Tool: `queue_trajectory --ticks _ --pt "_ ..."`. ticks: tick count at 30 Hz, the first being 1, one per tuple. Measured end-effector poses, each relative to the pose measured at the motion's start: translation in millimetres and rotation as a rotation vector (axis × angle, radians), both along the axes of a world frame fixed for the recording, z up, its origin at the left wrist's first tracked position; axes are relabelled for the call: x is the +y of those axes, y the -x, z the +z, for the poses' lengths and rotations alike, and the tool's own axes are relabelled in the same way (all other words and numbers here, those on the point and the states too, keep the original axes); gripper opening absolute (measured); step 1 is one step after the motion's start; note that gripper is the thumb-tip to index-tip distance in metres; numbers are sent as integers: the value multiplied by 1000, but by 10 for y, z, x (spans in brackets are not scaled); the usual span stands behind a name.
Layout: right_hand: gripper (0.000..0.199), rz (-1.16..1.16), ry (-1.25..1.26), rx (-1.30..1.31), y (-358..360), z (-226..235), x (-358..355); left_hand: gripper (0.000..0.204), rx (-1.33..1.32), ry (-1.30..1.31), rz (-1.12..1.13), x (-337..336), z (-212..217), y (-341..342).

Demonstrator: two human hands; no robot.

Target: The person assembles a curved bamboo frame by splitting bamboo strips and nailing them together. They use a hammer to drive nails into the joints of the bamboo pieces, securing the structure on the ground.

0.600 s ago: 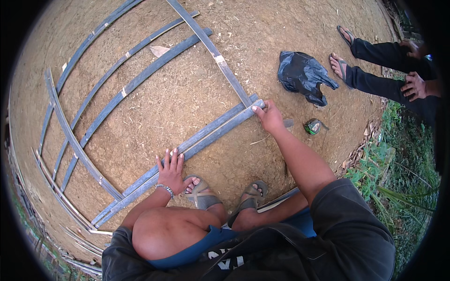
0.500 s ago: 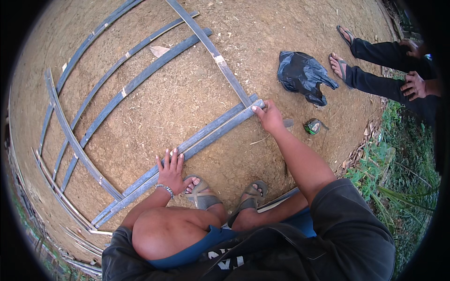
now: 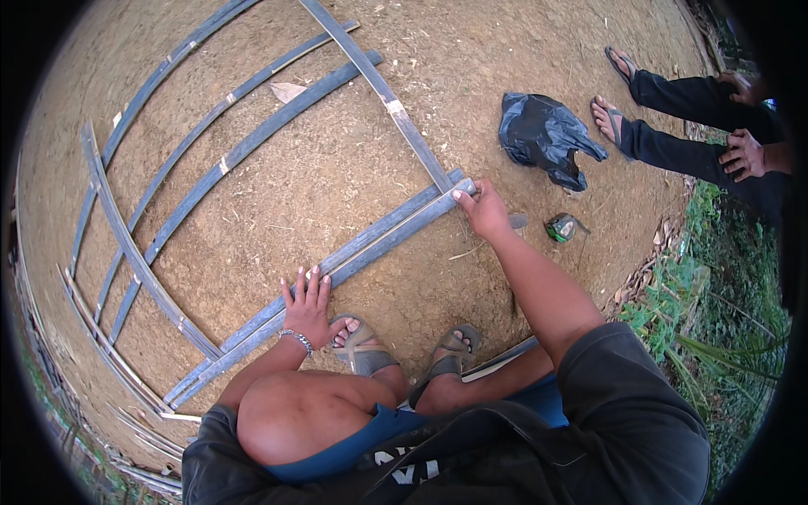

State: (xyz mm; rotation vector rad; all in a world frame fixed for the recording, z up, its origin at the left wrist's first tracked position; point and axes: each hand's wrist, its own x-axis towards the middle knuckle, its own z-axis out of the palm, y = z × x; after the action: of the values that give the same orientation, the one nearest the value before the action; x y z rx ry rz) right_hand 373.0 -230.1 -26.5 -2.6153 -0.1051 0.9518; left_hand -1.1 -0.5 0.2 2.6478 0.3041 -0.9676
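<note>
Head cam: left hand lies flat, fingers slightly spread, on two grey strips sitting side by side on the dirt. Right hand pinches the near one's right end. Basically nothing's moved since the last frame.

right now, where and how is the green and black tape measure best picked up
Probably with the right hand, once free, coming from above around the compact, rounded body of the tape measure: it lies on the ground right of the forearm, a thin dark piece jutting rightward.
</note>
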Motion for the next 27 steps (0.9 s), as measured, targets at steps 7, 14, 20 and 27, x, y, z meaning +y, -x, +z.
queue_trajectory --ticks 7,14,20,27 --pt "53 -8 -18 0 3 11 25 107 -7 -3 11 -4 -7 15" --pt "53 -36 -47 13 11 -2 24 106 -68 -7 28 -12 -70 70" --pt "51 -35 -48 -2 1 -99 -46 105 -58 2 35 -16 16 2" --pt "51 -80 -66 -26 41 -44 -10 106 -48 14 47 3 44 -5"
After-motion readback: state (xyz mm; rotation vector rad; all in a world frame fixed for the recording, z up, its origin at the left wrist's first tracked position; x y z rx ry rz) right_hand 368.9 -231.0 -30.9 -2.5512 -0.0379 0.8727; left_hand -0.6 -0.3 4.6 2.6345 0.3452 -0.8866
